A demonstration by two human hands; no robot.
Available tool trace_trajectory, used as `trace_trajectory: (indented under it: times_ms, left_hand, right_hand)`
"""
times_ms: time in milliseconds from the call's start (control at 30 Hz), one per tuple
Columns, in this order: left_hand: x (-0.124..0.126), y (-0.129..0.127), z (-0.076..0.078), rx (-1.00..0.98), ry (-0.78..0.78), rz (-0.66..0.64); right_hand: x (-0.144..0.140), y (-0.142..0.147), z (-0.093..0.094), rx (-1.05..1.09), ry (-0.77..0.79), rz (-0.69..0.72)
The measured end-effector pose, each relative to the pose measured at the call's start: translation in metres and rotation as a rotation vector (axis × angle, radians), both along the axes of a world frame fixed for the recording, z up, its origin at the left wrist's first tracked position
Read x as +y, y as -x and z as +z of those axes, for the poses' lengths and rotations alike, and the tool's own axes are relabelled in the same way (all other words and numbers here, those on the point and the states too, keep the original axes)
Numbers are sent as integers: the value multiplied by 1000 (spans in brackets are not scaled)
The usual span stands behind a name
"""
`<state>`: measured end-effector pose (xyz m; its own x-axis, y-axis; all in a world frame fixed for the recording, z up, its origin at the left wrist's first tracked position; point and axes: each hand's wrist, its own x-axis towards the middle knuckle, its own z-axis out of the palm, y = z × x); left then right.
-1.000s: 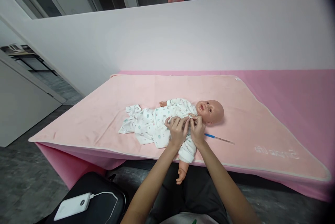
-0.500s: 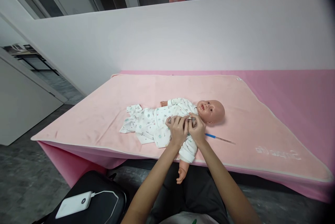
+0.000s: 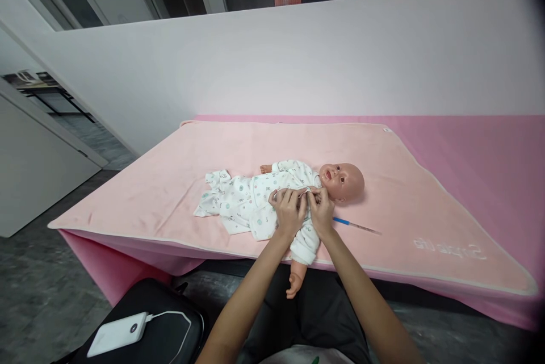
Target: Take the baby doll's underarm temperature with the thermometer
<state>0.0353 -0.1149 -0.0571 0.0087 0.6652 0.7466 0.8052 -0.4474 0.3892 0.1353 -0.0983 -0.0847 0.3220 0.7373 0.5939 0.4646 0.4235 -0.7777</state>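
Note:
A baby doll (image 3: 347, 182) lies on its back, head to the right, dressed in a white printed outfit (image 3: 242, 196). My left hand (image 3: 290, 208) is closed at the doll's upper chest, pinching the outfit's fabric. Close beside it, my right hand (image 3: 321, 208) also pinches the outfit near the neck. A small white bit of cloth or tie shows between the fingertips; its exact form is too small to tell. One doll arm (image 3: 297, 279) hangs over the table's near edge. A thin stick with a blue end (image 3: 357, 225) lies right of my right wrist.
A peach blanket (image 3: 162, 182) covers much of the pink-covered table (image 3: 489, 154). Behind stands a white wall (image 3: 298, 63). At lower left, a white power bank (image 3: 119, 333) with a cable rests on a black bag (image 3: 162, 307).
My right fingers have shifted slightly at the doll's neckline, and a little more white material shows between the fingertips. The doll stays in place; the whole view has moved a trifle.

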Motion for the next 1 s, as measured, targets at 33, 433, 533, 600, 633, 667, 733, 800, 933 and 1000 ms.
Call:
trace_trajectory:
  times_ms: [33,433,533,600,633,667,733,800,933,1000]
  left_hand:
    - [0,0,0,11,4,0]
    - [2,0,-1,22,17,6]
    - [3,-1,-1,19,23,21]
    - [3,-1,-1,15,25,29]
    - [3,-1,-1,12,23,30]
    - [3,-1,-1,10,20,29]
    - [3,-1,-1,6,13,25]
    - [3,-1,-1,5,10,21]
    - [3,0,-1,6,7,20]
    - [2,0,0,5,1,21]
  right_hand:
    - [0,0,0,-7,-5,-9]
    - [-5,1,6,-65,-70,36]
    - [-4,2,5,-65,-62,18]
    - [-3,2,4,-58,-62,2]
    - [-3,2,4,-50,-63,0]
    - [-3,2,4,-42,-66,2]
    - [-3,2,4,-28,-74,11]
    - [-3,2,4,-18,-83,14]
    - [-2,2,3,-11,-94,4]
    - [-2,1,4,-16,-97,-3]
